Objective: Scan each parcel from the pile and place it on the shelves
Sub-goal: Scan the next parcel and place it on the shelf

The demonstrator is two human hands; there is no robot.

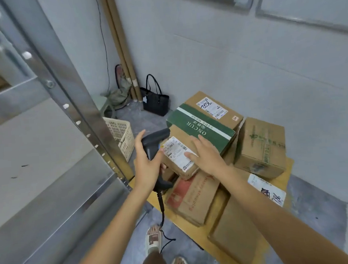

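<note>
Gripping the black scanner (153,142) in your left hand (147,166), fingers curled round its handle, head aimed at the small brown parcel (179,158) atop the pile. Your right hand (206,155) lies flat on that parcel, fingers straight, thumb on its white label (175,152). Green box (201,127) just behind; metal shelves (53,139) stand at your left

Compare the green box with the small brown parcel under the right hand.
The green box is dark green with a white stripe and printed lettering; the small brown parcel is plain cardboard with a white shipping label. The green box looks longer and no hand touches it; the small brown parcel has the right hand resting on it, open, and the scanner, held in the left hand, beside its label. Both lie atop the pile.
</note>
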